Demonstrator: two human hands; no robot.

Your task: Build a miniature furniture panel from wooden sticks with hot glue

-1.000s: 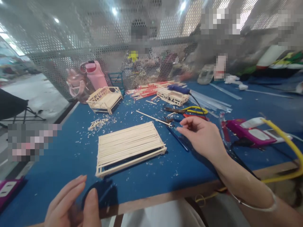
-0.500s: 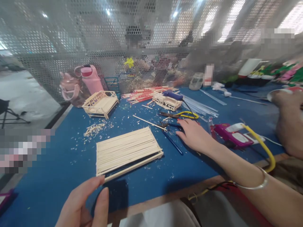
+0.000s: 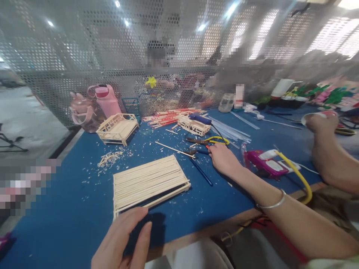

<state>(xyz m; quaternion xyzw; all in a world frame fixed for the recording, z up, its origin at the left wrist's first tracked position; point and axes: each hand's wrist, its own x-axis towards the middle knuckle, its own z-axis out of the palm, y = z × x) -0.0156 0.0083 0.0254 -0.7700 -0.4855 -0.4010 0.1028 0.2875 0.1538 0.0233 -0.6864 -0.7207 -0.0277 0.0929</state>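
Note:
A flat panel of pale wooden sticks (image 3: 148, 179) lies in front of me, with a gap along its near side. My left hand (image 3: 126, 235) is by its near edge, thumb and index finger apart and nothing between them; whether the index finger touches the frame I cannot tell. My right hand (image 3: 224, 158) is closed around the handles of a pair of cutting pliers (image 3: 200, 151), its fingers partly hidden. Close to the jaws lies a thin wooden stick (image 3: 171, 148). Just below them rests a dark blue pen (image 3: 203, 172).
Yellow-handled scissors (image 3: 217, 139) lie beyond my right hand. Further back are a small stick bed (image 3: 119, 129), a stick frame under a blue-handled glue gun (image 3: 200, 119), red-tipped sticks (image 3: 171, 116) and clear glue sticks (image 3: 230, 129). A co-worker's hand (image 3: 319, 123) is at right.
My right hand has closed on the pliers' handles. My left hand has moved right along the panel's near edge. The view has shifted slightly.

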